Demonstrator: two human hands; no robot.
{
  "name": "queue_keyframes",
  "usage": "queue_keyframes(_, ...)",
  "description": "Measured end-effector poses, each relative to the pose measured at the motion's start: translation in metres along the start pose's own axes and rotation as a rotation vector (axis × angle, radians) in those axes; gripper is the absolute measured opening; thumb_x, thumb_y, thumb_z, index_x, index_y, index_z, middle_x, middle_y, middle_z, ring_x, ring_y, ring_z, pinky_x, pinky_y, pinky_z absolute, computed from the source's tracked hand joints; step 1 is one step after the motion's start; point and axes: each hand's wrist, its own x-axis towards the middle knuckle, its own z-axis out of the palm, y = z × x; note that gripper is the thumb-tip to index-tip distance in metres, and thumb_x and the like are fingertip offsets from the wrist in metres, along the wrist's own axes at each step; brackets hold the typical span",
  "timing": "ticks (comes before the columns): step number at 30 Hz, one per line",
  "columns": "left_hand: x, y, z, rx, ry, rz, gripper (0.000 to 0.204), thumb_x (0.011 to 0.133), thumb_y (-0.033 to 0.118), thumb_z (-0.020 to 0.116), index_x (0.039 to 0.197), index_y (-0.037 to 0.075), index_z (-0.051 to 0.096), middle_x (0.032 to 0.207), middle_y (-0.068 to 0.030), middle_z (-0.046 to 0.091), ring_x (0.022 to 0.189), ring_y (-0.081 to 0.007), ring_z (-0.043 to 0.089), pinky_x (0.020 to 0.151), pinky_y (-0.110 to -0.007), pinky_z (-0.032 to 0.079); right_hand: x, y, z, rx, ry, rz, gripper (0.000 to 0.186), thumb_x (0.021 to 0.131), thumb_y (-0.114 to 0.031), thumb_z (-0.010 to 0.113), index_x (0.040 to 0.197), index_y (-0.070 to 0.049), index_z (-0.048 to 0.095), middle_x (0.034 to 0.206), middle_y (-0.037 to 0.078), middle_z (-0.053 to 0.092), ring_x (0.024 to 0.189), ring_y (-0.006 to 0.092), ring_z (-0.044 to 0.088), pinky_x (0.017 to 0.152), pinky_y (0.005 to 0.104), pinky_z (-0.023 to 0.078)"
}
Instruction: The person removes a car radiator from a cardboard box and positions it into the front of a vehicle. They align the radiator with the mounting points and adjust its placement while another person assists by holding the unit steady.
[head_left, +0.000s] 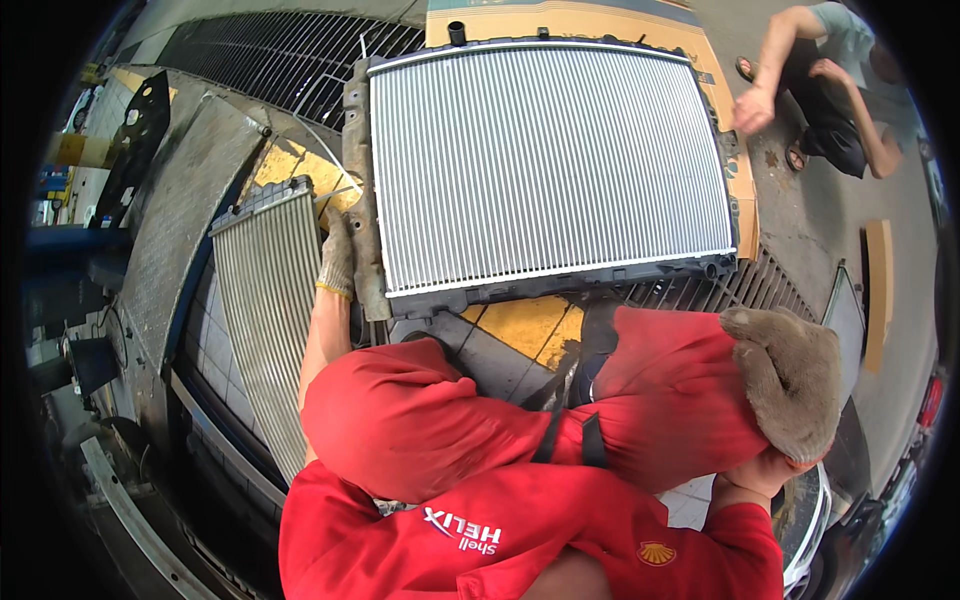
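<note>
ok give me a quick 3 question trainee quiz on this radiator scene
1. True or false: the left hand, in a work glove, is at the left side of the large radiator.
2. What lies left of that hand? A) a narrower finned core B) a tyre C) a bucket
3. Fill in: the right hand rests by the ____ knee.

Key: 1 true; 2 A; 3 right
</note>
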Motion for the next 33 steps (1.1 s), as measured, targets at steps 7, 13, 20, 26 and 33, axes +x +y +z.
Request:
queue_keyframes(7,0.057,-0.040,-0.006,-0.092,0.057,0.113,0.088,0.107,0.075,0.054,0.155,0.001,0.061,0.144,-0.0175,0.066,0.125,-0.0218,0.064,0.104,-0.033,0.054,-0.004,0.007,-0.001,-0.041,0.011,-0.045,0.021,0.089,-0.007,0.076,0.110,-0.005,0.078,0.087,0.012,0.078,0.072,0.0314,0.076,0.063,0.0399,0.059)
queue_keyframes(13,0.049,-0.034,-0.008,-0.285,-0.181,0.172,0.101,0.107,0.078,0.046,0.171,0.001,0.033,0.171,-0.0184,0.042,0.154,-0.0313,0.047,0.120,-0.043,0.050,-0.007,0.008,-0.004,-0.214,-0.070,-0.050,0.023,0.094,-0.021,0.078,0.116,-0.013,0.078,0.079,0.008,0.074,0.066,0.0288,0.073,0.059,0.0395,0.057)
queue_keyframes(20,0.046,-0.036,-0.010,-0.170,-0.117,0.133,0.107,0.106,0.083,0.042,0.169,-0.005,0.038,0.162,-0.0214,0.054,0.140,-0.0270,0.059,0.114,-0.033,0.048,-0.013,0.013,0.003,-0.212,-0.005,-0.064,0.023,0.095,-0.026,0.078,0.115,-0.016,0.078,0.076,0.007,0.072,0.063,0.0267,0.071,0.058,0.0390,0.056)
queue_keyframes(26,0.061,-0.044,-0.015,-0.231,-0.248,0.115,0.102,0.108,0.079,0.044,0.173,0.000,0.032,0.171,-0.0216,0.043,0.153,-0.0315,0.048,0.124,-0.038,0.039,-0.011,0.018,0.006,-0.184,0.036,-0.106,0.022,0.095,-0.025,0.077,0.114,-0.014,0.078,0.078,0.007,0.074,0.065,0.0282,0.073,0.059,0.0399,0.058)
queue_keyframes(33,0.065,-0.044,-0.015,-0.174,-0.287,0.128,0.075,0.117,0.062,0.042,0.153,-0.001,0.056,0.143,-0.0102,0.064,0.128,-0.0203,0.061,0.114,-0.034,0.050,-0.012,0.017,0.003,-0.171,-0.001,-0.061,0.021,0.093,-0.021,0.077,0.111,-0.012,0.079,0.081,0.009,0.076,0.067,0.0302,0.074,0.059,0.0412,0.058)
